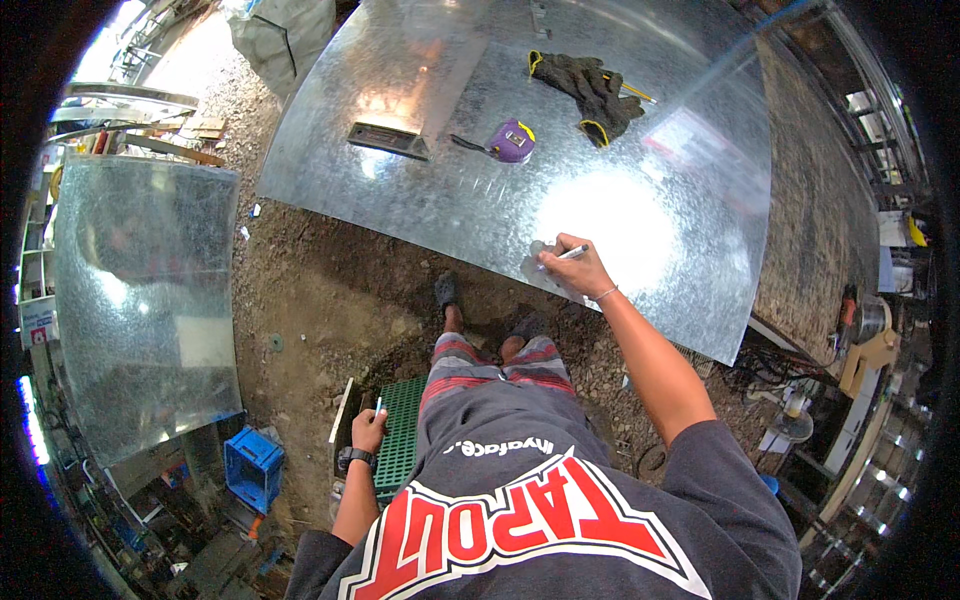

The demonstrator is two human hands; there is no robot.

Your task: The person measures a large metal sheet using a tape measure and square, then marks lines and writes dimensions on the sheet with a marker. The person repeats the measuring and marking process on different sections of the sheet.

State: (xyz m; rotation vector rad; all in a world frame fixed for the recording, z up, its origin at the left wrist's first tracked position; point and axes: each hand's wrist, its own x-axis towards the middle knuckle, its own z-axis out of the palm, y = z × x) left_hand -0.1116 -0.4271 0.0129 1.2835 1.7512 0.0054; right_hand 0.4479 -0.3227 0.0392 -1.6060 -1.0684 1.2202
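My right hand [577,262] grips a marker [566,254] with a pale barrel, its tip down near the front edge of a large shiny metal sheet [400,215]. Down at my left side, my left hand [368,430] is closed around a slim pale stick-like piece [378,406], too small to name surely. Farther up the sheet lie a purple tape measure [511,142], a dark rectangular metal bar [388,141] and a pair of dark knit gloves [590,92] with yellow cuffs. A thin yellow stick [637,93] pokes out beside the gloves.
A brown worktop [815,230] extends right of the sheet. Another metal sheet [150,290] leans at the left, above a blue crate [254,468]. Green plastic grating [402,425] is beside my legs. Red-handled pliers [848,306] lie at the right edge. The ground is dirt and gravel.
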